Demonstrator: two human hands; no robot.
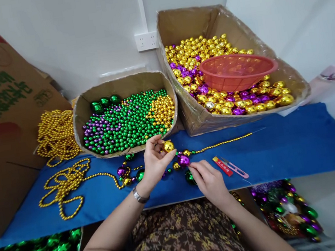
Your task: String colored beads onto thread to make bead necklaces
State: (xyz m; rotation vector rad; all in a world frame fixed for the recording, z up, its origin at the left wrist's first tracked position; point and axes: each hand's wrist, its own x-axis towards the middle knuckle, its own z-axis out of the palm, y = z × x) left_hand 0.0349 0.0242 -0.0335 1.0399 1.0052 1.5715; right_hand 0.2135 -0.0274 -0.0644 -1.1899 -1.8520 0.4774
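My left hand [156, 158], with a watch on its wrist, pinches a shiny gold ball bead [168, 146] between thumb and fingers. Just right of it, my right hand [207, 178] has its fingertips closed at the lower edge of a purple ball bead [183, 160]. Both beads belong to a cluster of purple, green and gold beads on a string. From that cluster a thin gold bead strand [224, 142] runs right and ends in bare thread. On the left, a gold bead chain [66, 185] lies in loops. A green ball bead [190, 177] sits below the purple one.
Behind my hands stands a box of small green, purple and gold beads [124, 125]. A larger cardboard box [198, 123] holds gold and purple balls and a red plastic basket [238, 74]. Pink thread snips [237, 169] and a red packet [222, 166] lie on the blue cloth [298, 144].
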